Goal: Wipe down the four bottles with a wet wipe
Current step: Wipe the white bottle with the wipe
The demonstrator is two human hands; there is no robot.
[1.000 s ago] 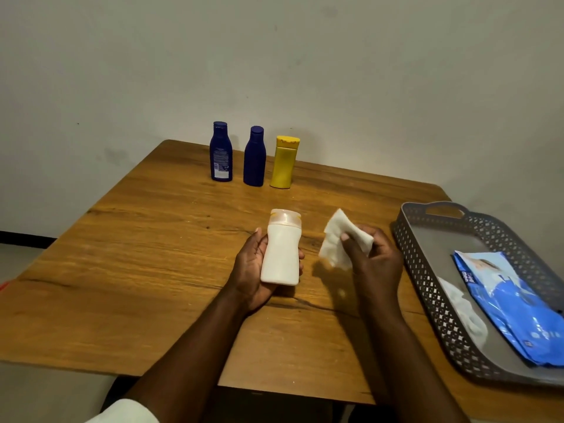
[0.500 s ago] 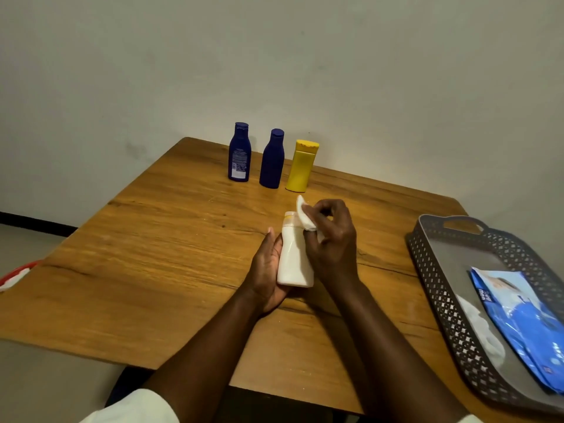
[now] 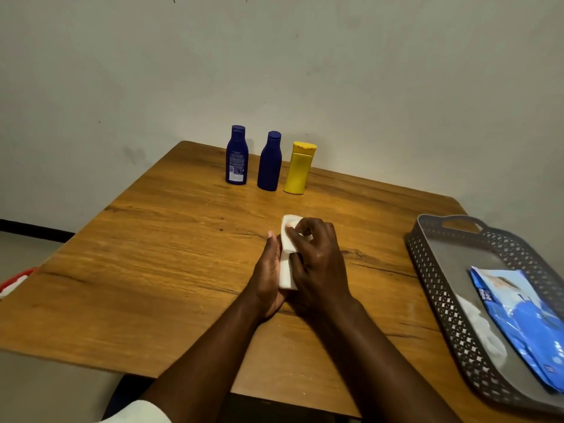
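My left hand [image 3: 268, 273] grips a white bottle [image 3: 286, 276] upright at the middle of the wooden table [image 3: 152, 270]. My right hand [image 3: 317, 257] wraps round the same bottle and presses a white wet wipe [image 3: 288, 224] against its top and side, so most of the bottle is hidden. Three more bottles stand in a row at the table's far edge: a dark blue bottle with a label [image 3: 236, 155], a plain dark blue bottle [image 3: 269, 161] and a yellow bottle [image 3: 299, 167].
A grey perforated tray [image 3: 433, 276] sits at the right of the table. It holds a blue pack of wipes [image 3: 525, 325] and a crumpled white wipe [image 3: 485, 334]. A wall rises just behind the table. A red-rimmed object [image 3: 15, 280] shows at the left edge.
My right hand brought the wipe from the right side onto the white bottle, then slid further over it. The bottle's cap and front are now covered.
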